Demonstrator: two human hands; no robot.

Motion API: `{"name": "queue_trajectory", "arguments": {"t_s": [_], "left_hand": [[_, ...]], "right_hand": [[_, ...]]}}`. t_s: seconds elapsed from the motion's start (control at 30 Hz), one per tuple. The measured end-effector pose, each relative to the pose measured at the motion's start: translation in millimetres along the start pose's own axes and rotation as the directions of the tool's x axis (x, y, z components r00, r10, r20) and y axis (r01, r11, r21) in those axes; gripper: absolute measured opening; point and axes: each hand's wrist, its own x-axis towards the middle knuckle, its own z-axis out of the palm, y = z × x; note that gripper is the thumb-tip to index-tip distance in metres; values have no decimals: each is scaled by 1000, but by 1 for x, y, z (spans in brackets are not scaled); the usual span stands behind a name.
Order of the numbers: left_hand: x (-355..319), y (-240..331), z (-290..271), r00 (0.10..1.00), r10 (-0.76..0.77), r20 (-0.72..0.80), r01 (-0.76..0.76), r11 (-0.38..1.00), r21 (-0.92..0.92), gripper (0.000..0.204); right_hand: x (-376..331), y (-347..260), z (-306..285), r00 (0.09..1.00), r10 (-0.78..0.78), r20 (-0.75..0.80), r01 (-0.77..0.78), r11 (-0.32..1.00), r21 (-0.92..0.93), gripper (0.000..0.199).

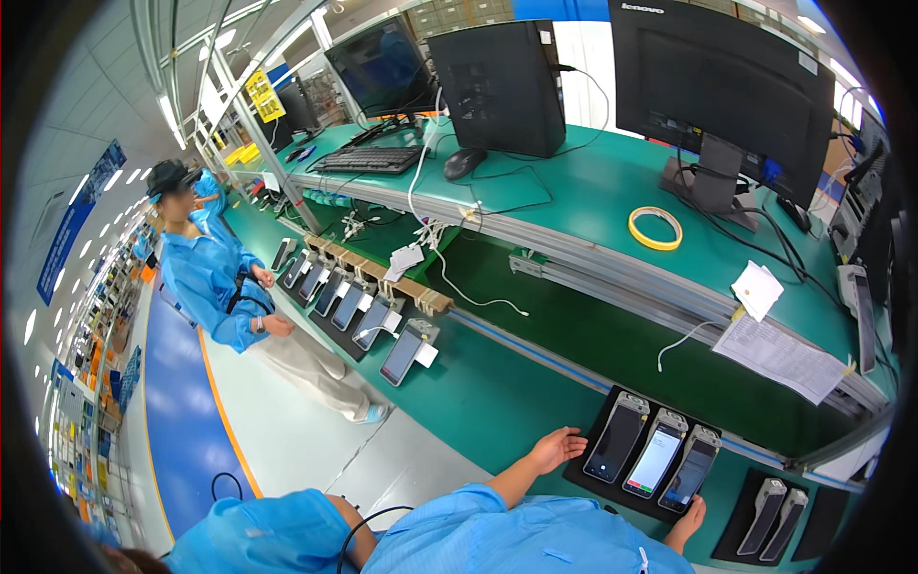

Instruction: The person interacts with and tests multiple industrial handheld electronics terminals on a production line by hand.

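Three handheld terminals with grey tops lie side by side on a black mat (595,484). The left terminal (615,442) has a dark screen, the middle terminal (656,457) a lit white one, and the right terminal (690,474) a darker lit one. My left hand (557,450) is open beside the left terminal, fingers stretched toward it and nothing in them. My right hand (688,522) closes on the lower right corner of the right terminal, its fingers along the edge and partly hidden.
More terminals (349,308) lie in a row at the far left, near a standing person (206,277). Another blue sleeve (263,531) is at lower left. Two slim devices (762,517) rest on a mat to the right. Monitors (722,77), yellow tape (655,229) and papers (784,354) occupy the raised shelf.
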Motion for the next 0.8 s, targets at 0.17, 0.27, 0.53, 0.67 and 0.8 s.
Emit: {"name": "queue_trajectory", "arguments": {"t_s": [0.17, 0.27, 0.53, 0.67, 0.8], "left_hand": [[7, 4, -2, 998, 17, 68, -16, 1000, -6, 46], [7, 9, -10, 997, 22, -73, -21, 1000, 15, 47], [41, 6, -20, 985, -97, -145, 102, 994, 26, 41], [40, 8, -28, 970, -174, -170, 176, 984, -4, 32], [37, 11, -21, 971, -206, -123, 211, 977, 35, 22]], "right_hand": [[-5, -19, 9, 995, -98, 1, 95, 969, -228, 29], [-4, -42, 23, 992, -109, 59, 121, 949, -292, 30], [0, -126, 30, 960, -273, 59, 244, 721, -648, 44], [43, -105, -18, 906, -280, -316, 149, 912, -382, 53], [61, -120, -114, 701, -33, -713, -2, 999, -49, 52]]}}
